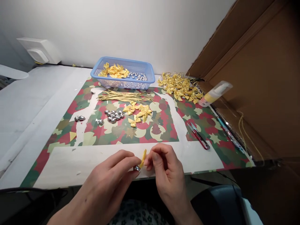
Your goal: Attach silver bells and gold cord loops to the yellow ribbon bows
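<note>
My left hand (112, 175) pinches a small shiny silver bell (137, 168) between thumb and fingers at the table's front edge. Against the bell stands a yellow ribbon bow (143, 157), seen edge-on. Just right of the bow, my right hand (169, 170) is closed in a pinch; what its fingertips hold, if anything, is too small to make out. Beyond the hands lie loose yellow bows (140, 111) and a cluster of silver bells (113, 116). Further back is a bundle of thin gold cords (122, 96).
A blue basket (122, 82) with bows and silver pieces stands at the back. Right of it is a heap of yellow bows with cords (179, 86). Red-handled thread snips (199, 136), a clear bottle (215, 93) and a cardboard wall (255, 68) are at the right.
</note>
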`<action>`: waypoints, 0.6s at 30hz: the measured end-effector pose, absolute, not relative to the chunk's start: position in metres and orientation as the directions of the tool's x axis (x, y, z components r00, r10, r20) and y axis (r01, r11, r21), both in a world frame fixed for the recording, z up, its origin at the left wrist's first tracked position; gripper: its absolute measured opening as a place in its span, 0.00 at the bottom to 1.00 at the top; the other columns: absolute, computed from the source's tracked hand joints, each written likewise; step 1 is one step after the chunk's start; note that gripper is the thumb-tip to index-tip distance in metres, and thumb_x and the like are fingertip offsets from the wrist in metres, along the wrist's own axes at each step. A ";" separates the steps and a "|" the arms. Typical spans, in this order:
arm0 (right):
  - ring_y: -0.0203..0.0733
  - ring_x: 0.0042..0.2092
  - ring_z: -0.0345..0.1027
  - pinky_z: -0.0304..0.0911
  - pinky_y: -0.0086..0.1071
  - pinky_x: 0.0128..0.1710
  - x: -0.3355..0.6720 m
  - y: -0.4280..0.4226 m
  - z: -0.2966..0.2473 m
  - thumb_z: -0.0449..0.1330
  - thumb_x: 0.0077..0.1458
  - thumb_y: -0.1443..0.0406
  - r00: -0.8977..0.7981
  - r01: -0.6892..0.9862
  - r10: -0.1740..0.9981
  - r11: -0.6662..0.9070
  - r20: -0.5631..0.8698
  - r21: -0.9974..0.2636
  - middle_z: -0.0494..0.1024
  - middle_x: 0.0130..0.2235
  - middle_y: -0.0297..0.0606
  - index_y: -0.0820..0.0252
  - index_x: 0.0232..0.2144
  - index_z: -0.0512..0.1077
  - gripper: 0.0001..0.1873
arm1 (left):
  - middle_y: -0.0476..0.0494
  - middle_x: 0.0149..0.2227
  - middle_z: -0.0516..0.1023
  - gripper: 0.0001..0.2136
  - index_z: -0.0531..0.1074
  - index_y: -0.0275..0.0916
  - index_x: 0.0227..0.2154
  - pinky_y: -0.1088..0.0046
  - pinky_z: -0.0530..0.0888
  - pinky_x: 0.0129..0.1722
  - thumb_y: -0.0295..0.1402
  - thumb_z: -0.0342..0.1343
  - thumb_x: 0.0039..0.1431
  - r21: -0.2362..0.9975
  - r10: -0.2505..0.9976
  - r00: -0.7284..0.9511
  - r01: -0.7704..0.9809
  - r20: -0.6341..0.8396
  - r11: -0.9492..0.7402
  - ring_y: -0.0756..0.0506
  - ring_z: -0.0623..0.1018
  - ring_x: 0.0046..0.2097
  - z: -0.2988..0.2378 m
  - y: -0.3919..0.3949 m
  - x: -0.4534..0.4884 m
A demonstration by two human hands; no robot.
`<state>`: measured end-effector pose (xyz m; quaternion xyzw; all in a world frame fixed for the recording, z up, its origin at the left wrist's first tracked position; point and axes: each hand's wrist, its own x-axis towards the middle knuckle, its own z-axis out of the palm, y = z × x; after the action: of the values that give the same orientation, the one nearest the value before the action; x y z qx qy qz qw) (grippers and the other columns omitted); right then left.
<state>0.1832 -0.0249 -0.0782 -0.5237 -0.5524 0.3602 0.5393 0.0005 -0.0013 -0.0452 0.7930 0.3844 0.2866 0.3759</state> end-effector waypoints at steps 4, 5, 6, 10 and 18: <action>0.32 0.30 0.71 0.70 0.26 0.34 0.184 -0.027 -0.078 0.52 0.72 0.66 0.150 0.146 0.963 0.204 0.226 -0.968 0.76 0.33 0.29 0.51 0.44 0.69 0.06 | 0.45 0.44 0.77 0.11 0.71 0.44 0.46 0.75 0.73 0.40 0.25 0.44 0.73 0.801 0.796 0.600 0.437 0.079 -0.409 0.48 0.80 0.40 -0.041 0.005 0.003; 0.32 0.31 0.72 0.70 0.26 0.35 0.184 -0.027 -0.077 0.52 0.72 0.66 0.154 0.149 0.961 0.205 0.228 -0.967 0.76 0.33 0.29 0.51 0.44 0.69 0.07 | 0.45 0.43 0.77 0.11 0.71 0.44 0.44 0.74 0.73 0.38 0.26 0.44 0.73 0.796 0.789 0.614 0.461 0.032 -0.391 0.47 0.79 0.39 -0.040 0.005 0.004; 0.33 0.32 0.72 0.70 0.27 0.35 0.184 -0.027 -0.076 0.51 0.72 0.66 0.159 0.168 0.959 0.206 0.233 -0.964 0.76 0.32 0.29 0.52 0.44 0.69 0.07 | 0.46 0.41 0.77 0.11 0.71 0.44 0.43 0.73 0.72 0.37 0.27 0.44 0.73 0.789 0.781 0.624 0.488 -0.017 -0.373 0.47 0.79 0.38 -0.039 0.006 0.004; 0.36 0.34 0.72 0.69 0.28 0.35 0.182 -0.024 -0.068 0.52 0.71 0.67 0.067 0.346 0.955 0.250 0.289 -0.905 0.77 0.34 0.32 0.53 0.42 0.70 0.07 | 0.47 0.37 0.76 0.11 0.72 0.43 0.40 0.72 0.71 0.34 0.29 0.44 0.73 0.779 0.748 0.656 0.522 -0.106 -0.347 0.47 0.78 0.35 -0.039 0.005 0.001; 0.36 0.34 0.71 0.67 0.29 0.34 0.171 -0.017 -0.065 0.50 0.70 0.69 -0.124 0.373 0.939 0.345 0.322 -0.861 0.76 0.34 0.33 0.55 0.42 0.68 0.07 | 0.47 0.36 0.79 0.09 0.75 0.43 0.40 0.75 0.72 0.32 0.31 0.49 0.72 0.769 0.820 0.572 0.531 -0.014 -0.357 0.47 0.79 0.33 -0.044 0.005 -0.024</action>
<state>0.1711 -0.0167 -0.0646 -0.4808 -0.6821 0.3107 0.4550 -0.0238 0.0050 -0.0443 0.8013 0.4216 0.1906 0.3793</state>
